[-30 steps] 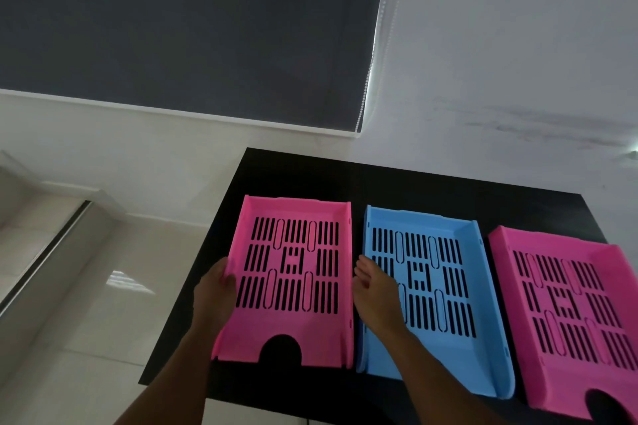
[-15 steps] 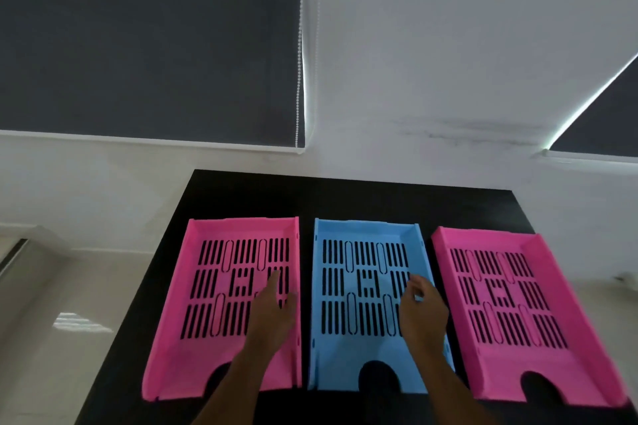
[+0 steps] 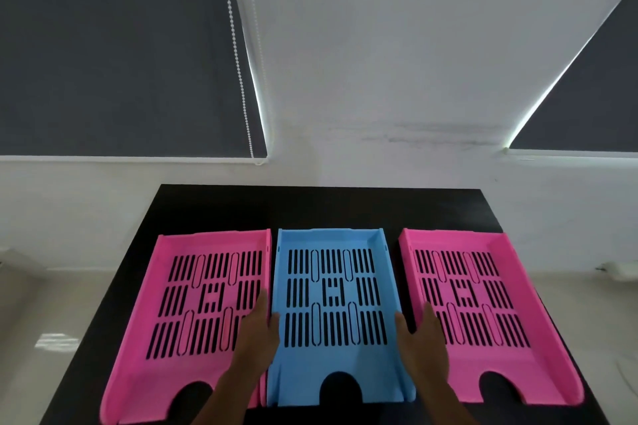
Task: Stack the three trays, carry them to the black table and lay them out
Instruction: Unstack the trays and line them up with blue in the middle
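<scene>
Three slotted trays lie side by side on the black table (image 3: 321,207): a pink tray (image 3: 193,307) at the left, a blue tray (image 3: 333,304) in the middle, a second pink tray (image 3: 483,300) at the right. My left hand (image 3: 257,338) is against the blue tray's left wall, over the left pink tray's right edge. My right hand (image 3: 423,345) is against the blue tray's right wall, in the gap beside the right pink tray. Both hands clasp the blue tray by its sides.
The table's far edge stands against a white wall (image 3: 379,79) with two dark roller blinds (image 3: 114,45) and a bead cord (image 3: 238,55). Light tiled floor (image 3: 41,321) shows to the left and right of the table.
My left hand has moved off the left pink tray's floor to the blue tray's left wall. My right hand has shifted from inside the blue tray to its right wall. The trays stay put.
</scene>
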Demonstrator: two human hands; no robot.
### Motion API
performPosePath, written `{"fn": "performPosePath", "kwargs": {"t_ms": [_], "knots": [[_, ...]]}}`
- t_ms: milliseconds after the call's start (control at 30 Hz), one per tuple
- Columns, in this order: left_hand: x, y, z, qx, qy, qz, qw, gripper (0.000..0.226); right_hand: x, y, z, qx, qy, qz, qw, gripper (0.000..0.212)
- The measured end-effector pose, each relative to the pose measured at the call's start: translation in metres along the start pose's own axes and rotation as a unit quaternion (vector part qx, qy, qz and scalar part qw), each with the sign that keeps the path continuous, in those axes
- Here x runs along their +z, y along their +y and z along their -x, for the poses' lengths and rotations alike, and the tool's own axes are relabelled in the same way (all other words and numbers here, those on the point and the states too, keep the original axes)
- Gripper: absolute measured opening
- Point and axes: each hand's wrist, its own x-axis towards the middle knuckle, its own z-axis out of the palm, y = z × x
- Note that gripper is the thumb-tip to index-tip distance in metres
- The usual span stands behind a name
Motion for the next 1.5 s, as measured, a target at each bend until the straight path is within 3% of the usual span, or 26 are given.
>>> {"fn": "performPosePath", "kwargs": {"t_ms": [500, 667, 833, 1500], "knots": [[0.013, 0.004, 0.006, 0.026, 0.006, -0.002, 1.0, 0.057, 0.004, 0.008, -0.005, -0.088, -0.048, -0.036, 0.994, 0.056], [0.015, -0.004, 0.0, 0.028, 0.011, 0.004, 1.0, 0.056, 0.006, 0.013, -0.011, -0.093, -0.025, -0.021, 0.995, 0.023], [0.016, -0.006, 0.0, 0.03, 0.011, 0.009, 0.999, 0.056, 0.005, 0.014, -0.012, -0.104, -0.021, -0.001, 0.994, 0.015], [0.015, 0.007, -0.002, 0.038, 0.016, -0.022, 0.999, 0.056, 0.004, 0.003, -0.014, -0.088, -0.018, 0.039, 0.995, 0.029]]}}
